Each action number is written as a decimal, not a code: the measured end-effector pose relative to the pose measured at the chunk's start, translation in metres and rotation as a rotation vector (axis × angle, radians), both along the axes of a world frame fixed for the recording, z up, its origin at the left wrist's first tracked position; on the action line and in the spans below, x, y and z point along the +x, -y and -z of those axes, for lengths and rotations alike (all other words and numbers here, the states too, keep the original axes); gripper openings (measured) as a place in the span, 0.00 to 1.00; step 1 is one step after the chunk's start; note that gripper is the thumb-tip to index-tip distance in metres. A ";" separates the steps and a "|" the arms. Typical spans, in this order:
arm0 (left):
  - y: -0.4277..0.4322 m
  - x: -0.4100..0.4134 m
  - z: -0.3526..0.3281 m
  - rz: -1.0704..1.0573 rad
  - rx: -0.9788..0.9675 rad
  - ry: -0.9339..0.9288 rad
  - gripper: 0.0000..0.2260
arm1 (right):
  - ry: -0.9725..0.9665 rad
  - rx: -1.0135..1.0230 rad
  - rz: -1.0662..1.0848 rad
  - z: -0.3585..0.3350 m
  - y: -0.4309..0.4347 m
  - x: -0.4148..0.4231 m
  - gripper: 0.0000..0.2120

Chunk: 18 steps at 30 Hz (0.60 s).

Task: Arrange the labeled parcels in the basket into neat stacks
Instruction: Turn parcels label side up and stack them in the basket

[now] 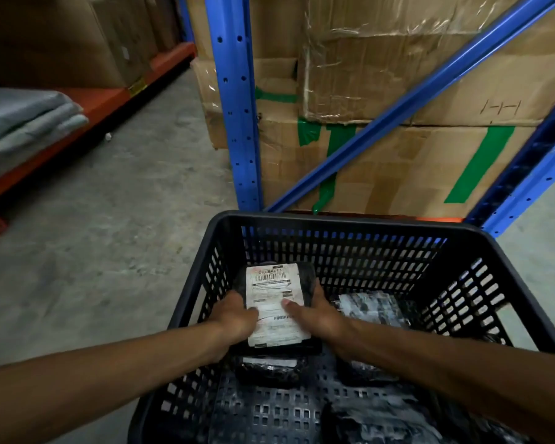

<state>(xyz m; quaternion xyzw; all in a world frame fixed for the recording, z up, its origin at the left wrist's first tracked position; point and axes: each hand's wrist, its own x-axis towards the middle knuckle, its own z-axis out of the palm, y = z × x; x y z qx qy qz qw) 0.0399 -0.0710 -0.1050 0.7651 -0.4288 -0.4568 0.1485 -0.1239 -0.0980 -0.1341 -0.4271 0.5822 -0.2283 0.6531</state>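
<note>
Warehouse aisle; both hands (237, 315) (318, 315) grip barcode-labeled parcel (274, 306).

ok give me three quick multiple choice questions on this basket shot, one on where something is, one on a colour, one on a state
1. Where in the black basket is the labeled parcel held?
A. left side
B. right wall
C. outside it

2. What colour are the rack uprights?
A. yellow
B. blue
C. grey

3. How is that parcel held?
A. left hand only
B. untouched
C. both hands

Answers: 1 A, it lies near the left wall. 2 B, the steel posts are blue. 3 C, the left hand and right hand grip its sides.
</note>
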 end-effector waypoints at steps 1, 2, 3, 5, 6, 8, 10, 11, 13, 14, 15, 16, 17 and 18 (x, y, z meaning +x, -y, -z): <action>0.002 -0.001 0.000 -0.013 -0.011 0.001 0.18 | 0.031 0.032 0.012 0.003 0.004 -0.002 0.45; 0.003 -0.002 -0.001 -0.032 -0.020 0.003 0.18 | 0.061 0.063 0.016 0.004 0.007 -0.004 0.44; 0.005 -0.001 0.000 -0.053 -0.040 0.011 0.18 | 0.089 0.088 0.008 0.004 0.010 -0.005 0.42; 0.006 0.002 -0.002 -0.068 -0.081 0.041 0.18 | 0.118 0.092 -0.031 0.001 0.011 -0.002 0.37; 0.004 0.005 -0.003 -0.061 -0.085 0.042 0.19 | 0.114 0.087 -0.054 -0.001 0.009 0.001 0.35; 0.001 0.007 -0.005 -0.011 -0.049 0.025 0.20 | 0.084 0.079 -0.080 -0.006 0.009 0.005 0.38; 0.000 0.009 -0.007 0.043 0.004 0.032 0.21 | -0.003 0.074 -0.092 -0.011 0.008 0.008 0.44; 0.001 0.010 -0.008 0.050 0.011 0.038 0.23 | -0.055 0.067 -0.111 -0.011 0.009 0.007 0.44; 0.003 0.003 -0.014 0.040 0.012 0.062 0.30 | -0.112 0.051 -0.190 -0.018 0.011 0.000 0.31; 0.002 -0.005 -0.017 0.054 -0.001 0.122 0.35 | -0.129 0.053 -0.198 -0.027 0.010 -0.006 0.23; 0.000 -0.015 -0.022 0.097 -0.028 0.232 0.39 | -0.162 0.058 -0.182 -0.035 0.010 -0.015 0.19; -0.002 -0.028 -0.027 0.166 -0.081 0.351 0.41 | -0.219 0.040 -0.145 -0.039 0.011 -0.028 0.19; -0.005 -0.043 -0.032 0.245 -0.169 0.425 0.41 | -0.294 0.004 -0.101 -0.041 0.012 -0.042 0.19; -0.006 -0.061 -0.036 0.314 -0.273 0.416 0.40 | -0.379 -0.032 -0.060 -0.041 0.013 -0.059 0.19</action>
